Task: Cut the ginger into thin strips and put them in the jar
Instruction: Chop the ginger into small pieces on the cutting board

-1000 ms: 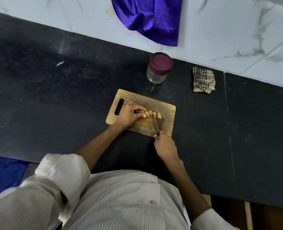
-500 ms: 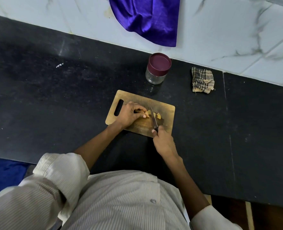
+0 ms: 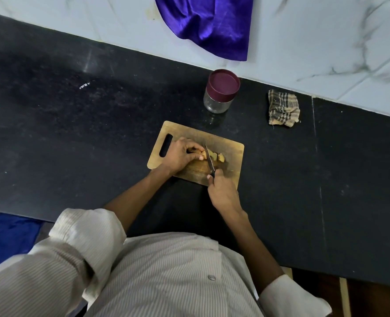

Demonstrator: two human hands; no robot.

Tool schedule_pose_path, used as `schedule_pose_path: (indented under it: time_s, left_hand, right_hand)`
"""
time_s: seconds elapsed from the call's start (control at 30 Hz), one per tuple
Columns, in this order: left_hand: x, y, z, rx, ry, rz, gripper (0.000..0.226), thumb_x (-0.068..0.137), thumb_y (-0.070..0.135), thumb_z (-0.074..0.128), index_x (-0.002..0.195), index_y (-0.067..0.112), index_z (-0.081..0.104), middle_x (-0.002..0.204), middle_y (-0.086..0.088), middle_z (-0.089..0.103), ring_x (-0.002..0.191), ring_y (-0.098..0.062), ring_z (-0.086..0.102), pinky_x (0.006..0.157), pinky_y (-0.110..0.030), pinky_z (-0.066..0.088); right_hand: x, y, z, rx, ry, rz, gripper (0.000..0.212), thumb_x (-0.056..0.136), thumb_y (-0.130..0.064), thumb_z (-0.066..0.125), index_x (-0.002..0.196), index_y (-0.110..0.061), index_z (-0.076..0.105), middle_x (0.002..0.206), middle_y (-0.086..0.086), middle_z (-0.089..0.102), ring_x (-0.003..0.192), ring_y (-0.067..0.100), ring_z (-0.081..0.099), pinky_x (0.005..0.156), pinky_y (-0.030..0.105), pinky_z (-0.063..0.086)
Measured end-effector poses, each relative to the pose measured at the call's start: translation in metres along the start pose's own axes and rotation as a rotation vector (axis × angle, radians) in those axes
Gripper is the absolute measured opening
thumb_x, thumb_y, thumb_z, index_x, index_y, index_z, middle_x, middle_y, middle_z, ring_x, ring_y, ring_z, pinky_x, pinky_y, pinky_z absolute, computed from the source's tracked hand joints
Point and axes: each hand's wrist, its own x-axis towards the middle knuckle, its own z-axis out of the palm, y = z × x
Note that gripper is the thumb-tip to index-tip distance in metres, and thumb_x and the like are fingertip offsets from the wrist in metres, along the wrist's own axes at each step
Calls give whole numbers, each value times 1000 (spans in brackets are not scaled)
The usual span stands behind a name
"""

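On the wooden cutting board, seen from the head camera, the left hand curls its fingers over the ginger, pinning it down. The right hand grips the handle of the knife, whose blade lies just beside the left fingertips, with cut ginger pieces on its far side. Compared with 0.5 s ago, the blade stands closer to the left fingers, and since 1 s ago the right hand has moved forward onto the board's near edge. The jar, maroon lid on, stands on the black counter beyond the board, near a checked cloth.
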Motion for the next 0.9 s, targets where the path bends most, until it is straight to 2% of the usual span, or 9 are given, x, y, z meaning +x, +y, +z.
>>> schedule_pose_path:
  time_s: [0.2,0.4,0.57,0.73,0.9]
  left_hand:
    - [0,1,1,-19,7,-1,25,72,19,80,96,14,75,100,3,69,103,-12,54,92,-27,41]
    - [-1,1,2,-30,33,-18,27,71,17,80,98,14,74,102,-1,67,100,-7,53,87,-10,37]
    - [-1,0,3,-50,43,-26,26,71,16,80,96,15,75,100,-1,68,101,-11,55,91,-23,42]
    - [-1,-1,4,-29,59,21,24,71,15,81,94,13,76,95,7,68,101,-9,54,89,-15,40]
    - [-1,-2,5,-24,64,31,24,71,16,81,93,13,76,95,8,68,101,-12,56,91,-25,43]
  right_hand:
    - [1,-1,0,-66,-2,-7,19,107,-24,38,117,-11,46,98,8,61,94,26,63,68,37,41]
    - [5,-2,-2,-101,-24,-8,17,106,-22,39,117,-11,44,100,9,62,92,25,63,68,37,44]
    - [7,-2,-3,-115,-34,-12,15,106,-22,40,116,-11,44,101,10,64,91,25,64,69,37,47]
    - [11,-5,-3,-145,-24,-14,19,106,-22,38,119,-9,44,106,14,66,95,29,66,67,37,45]
    - [13,-6,-2,-160,-14,-14,20,106,-22,38,120,-8,43,107,15,66,97,31,67,69,37,46]
